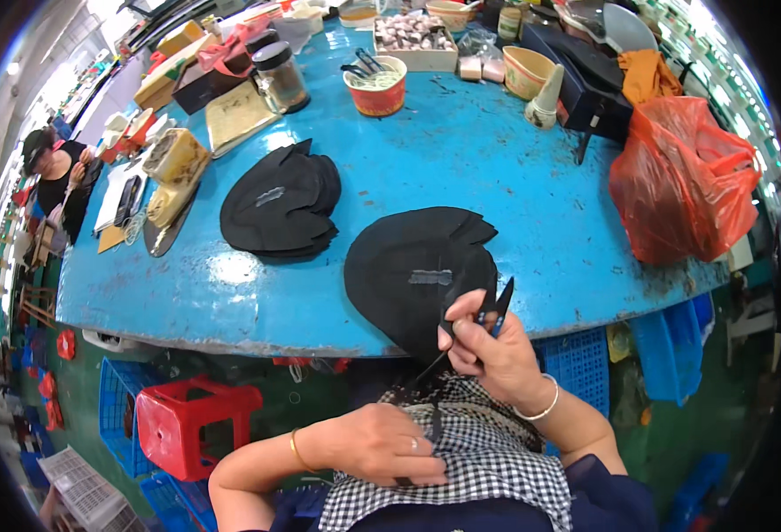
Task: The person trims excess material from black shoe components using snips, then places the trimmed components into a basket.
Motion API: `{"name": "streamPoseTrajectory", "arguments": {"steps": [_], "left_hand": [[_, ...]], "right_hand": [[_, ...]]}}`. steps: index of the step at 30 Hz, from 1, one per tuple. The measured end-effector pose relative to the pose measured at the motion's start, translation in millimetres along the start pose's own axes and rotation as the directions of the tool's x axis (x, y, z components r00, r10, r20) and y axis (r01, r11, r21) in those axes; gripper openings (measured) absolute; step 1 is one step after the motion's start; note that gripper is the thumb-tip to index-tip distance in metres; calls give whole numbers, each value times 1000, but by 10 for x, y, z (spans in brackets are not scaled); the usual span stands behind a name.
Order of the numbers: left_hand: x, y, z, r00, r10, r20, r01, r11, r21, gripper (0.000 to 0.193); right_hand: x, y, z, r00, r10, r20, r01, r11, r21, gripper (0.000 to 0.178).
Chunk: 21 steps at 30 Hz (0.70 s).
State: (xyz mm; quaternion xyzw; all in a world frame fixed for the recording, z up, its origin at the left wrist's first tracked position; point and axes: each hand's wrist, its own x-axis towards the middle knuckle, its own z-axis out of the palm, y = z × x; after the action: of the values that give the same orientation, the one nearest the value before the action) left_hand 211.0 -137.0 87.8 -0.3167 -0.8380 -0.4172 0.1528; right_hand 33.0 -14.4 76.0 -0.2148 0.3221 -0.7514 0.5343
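My right hand [492,350] is at the table's front edge, closed around small black scissors [502,308] whose blades point up and away. Its thumb and forefinger are pinched together beside a stack of black fabric pieces [390,257], rounded with a notched edge and a grey mark on top. Part of this stack overhangs the edge. Over my lap, my left hand [377,445] has its fingers curled at a thin black strip [436,424]; its fingertips are partly hidden. A second stack of similar black pieces [275,213] lies farther left.
On the blue table [497,160] stand a red tub [379,89], a lidded jar [280,78], a box of small pieces [414,40] and a red plastic bag [683,177]. A red stool [195,421] and blue crates [577,363] are below. Another person [58,177] is at far left.
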Motion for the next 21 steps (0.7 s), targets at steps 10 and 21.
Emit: {"name": "streamPoseTrajectory", "arguments": {"steps": [10, 21], "left_hand": [[-587, -266, -737, 885, -375, 275, 457, 589, -667, 64], [-107, -314, -381, 678, -698, -231, 556, 692, -460, 57]], "right_hand": [[288, 57, -121, 998, -55, -36, 43, 959, -280, 21], [308, 199, -101, 914, -263, 309, 398, 432, -809, 29]]}}
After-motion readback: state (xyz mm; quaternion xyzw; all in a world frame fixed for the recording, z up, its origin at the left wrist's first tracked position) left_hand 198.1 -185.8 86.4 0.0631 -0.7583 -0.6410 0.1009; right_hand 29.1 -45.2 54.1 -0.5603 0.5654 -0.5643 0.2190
